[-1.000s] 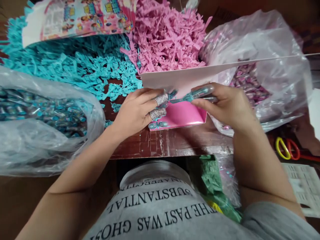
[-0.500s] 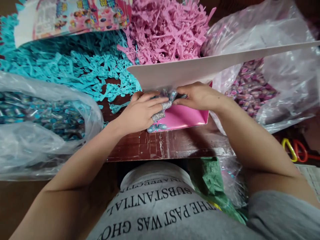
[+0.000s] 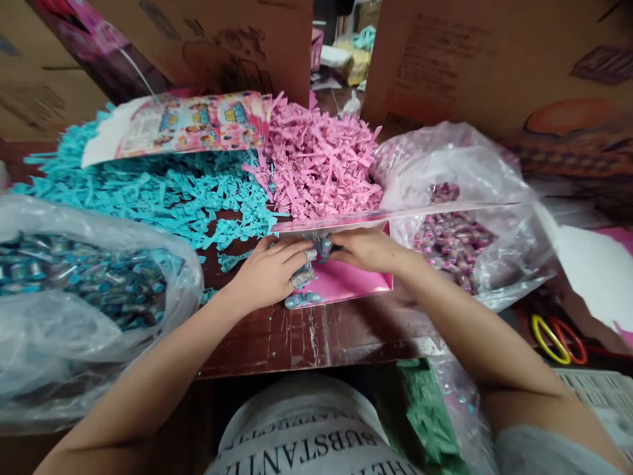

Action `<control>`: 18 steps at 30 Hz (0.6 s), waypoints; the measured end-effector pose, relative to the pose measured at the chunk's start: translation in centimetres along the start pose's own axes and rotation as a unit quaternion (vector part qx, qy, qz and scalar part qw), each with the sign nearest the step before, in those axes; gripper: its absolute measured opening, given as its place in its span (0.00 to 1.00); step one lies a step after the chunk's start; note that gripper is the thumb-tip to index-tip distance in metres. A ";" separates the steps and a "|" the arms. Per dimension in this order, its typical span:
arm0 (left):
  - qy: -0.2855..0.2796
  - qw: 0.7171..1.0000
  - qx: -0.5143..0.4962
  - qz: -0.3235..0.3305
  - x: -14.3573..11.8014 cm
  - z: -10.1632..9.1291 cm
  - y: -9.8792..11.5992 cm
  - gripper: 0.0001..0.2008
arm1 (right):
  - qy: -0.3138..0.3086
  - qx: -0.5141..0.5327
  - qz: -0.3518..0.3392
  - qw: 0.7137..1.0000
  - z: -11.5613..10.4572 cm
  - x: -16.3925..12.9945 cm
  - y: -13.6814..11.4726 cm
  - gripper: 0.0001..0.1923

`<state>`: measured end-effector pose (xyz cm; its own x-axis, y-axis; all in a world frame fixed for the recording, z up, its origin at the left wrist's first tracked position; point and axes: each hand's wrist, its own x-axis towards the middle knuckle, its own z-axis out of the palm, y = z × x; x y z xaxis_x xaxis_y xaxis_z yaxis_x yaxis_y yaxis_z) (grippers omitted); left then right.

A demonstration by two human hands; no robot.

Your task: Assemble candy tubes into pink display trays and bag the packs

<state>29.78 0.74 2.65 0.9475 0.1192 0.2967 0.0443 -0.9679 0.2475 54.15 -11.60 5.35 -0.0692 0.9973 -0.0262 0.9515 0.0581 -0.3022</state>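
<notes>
Both hands meet over the pink box, fingers pinched on a small wrapped piece.

The left hand (image 3: 270, 274) and the right hand (image 3: 368, 249) come together at the near edge of the table (image 3: 316, 336), closed on a small blue-wrapped piece (image 3: 324, 247) just above the open pink box (image 3: 346, 280), under its raised flap (image 3: 395, 214). Another blue piece (image 3: 299, 300) lies at the box's near-left corner. Blue plastic sticks (image 3: 163, 194) and pink plastic sticks (image 3: 319, 161) heap toward the far edge. A clear bag of blue pieces (image 3: 93, 290) sits at the left edge, a clear bag of pink pieces (image 3: 455, 231) at the right.
</notes>
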 end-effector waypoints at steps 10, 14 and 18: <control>-0.004 1.000 -0.010 -0.022 -0.5 0.0 0.4 0.21 | 0.161 -0.157 -0.008 0.974 2.8 -1.2 -1.8 0.11; 0.008 0.999 -0.027 -0.029 -0.5 -0.2 0.3 0.16 | 0.143 -0.152 -0.008 0.978 4.4 -0.9 -1.1 0.10; 0.073 0.995 0.006 -0.064 -3.5 -1.0 0.4 0.14 | 0.207 -0.121 -0.011 0.971 4.0 -2.1 -0.8 0.19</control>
<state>26.15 0.13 2.65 0.8780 0.2719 0.3939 0.1667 -0.9452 0.2808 52.30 -13.91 1.79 -0.0119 0.9260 0.3772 0.9972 0.0387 -0.0635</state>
